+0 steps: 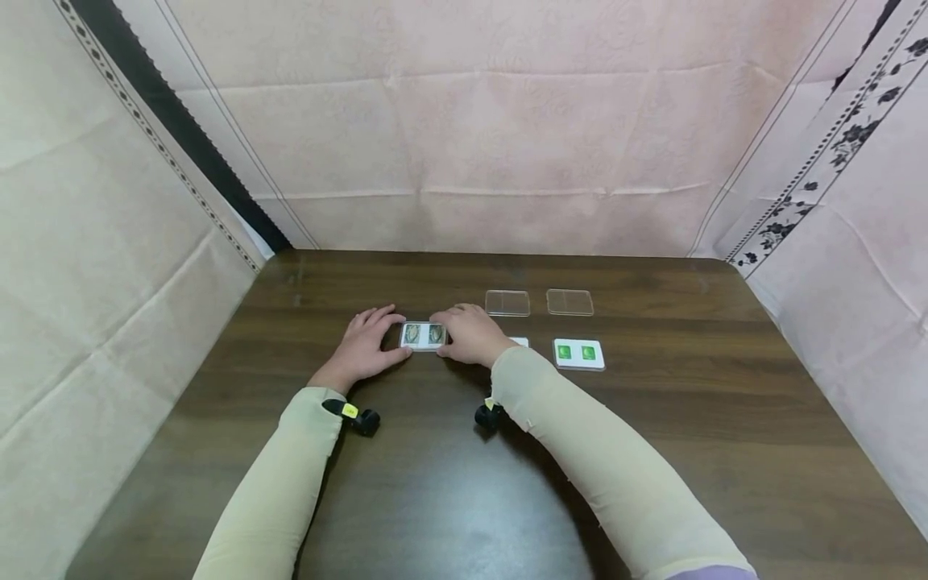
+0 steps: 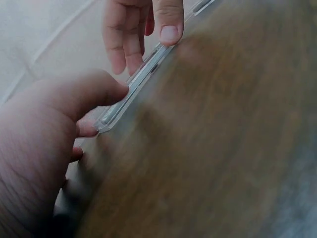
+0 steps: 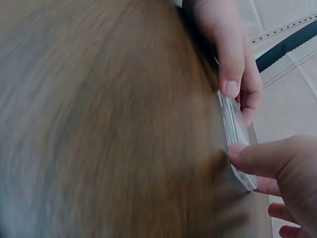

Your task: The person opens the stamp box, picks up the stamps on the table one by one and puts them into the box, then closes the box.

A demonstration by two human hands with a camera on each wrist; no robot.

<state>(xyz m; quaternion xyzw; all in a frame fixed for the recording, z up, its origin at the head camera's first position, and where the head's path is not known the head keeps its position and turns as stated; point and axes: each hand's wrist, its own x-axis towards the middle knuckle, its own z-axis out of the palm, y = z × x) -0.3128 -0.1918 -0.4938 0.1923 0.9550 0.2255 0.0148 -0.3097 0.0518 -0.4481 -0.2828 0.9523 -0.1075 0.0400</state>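
Observation:
A flat clear plastic case (image 1: 424, 336) lies across the space between both hands, with a white insert inside bearing two dark greenish pictures. My left hand (image 1: 366, 345) pinches its left end, thumb on the near edge and fingertips at the far edge. At the other end, my right hand (image 1: 471, 334) grips it the same way. Seen edge-on in the left wrist view, the case (image 2: 136, 82) shows layered clear rims around the insert. The right wrist view has the thumb pressed to the near side of the case (image 3: 233, 124).
Two clear, shallow plastic covers (image 1: 507, 303) (image 1: 569, 302) lie toward the back of the brown wooden table (image 1: 428, 483). Right of my hands is a white piece with two green squares (image 1: 578, 354). Another white piece (image 1: 519, 341) is mostly hidden behind my right wrist. Pale cloth (image 1: 478, 137) hangs around the table.

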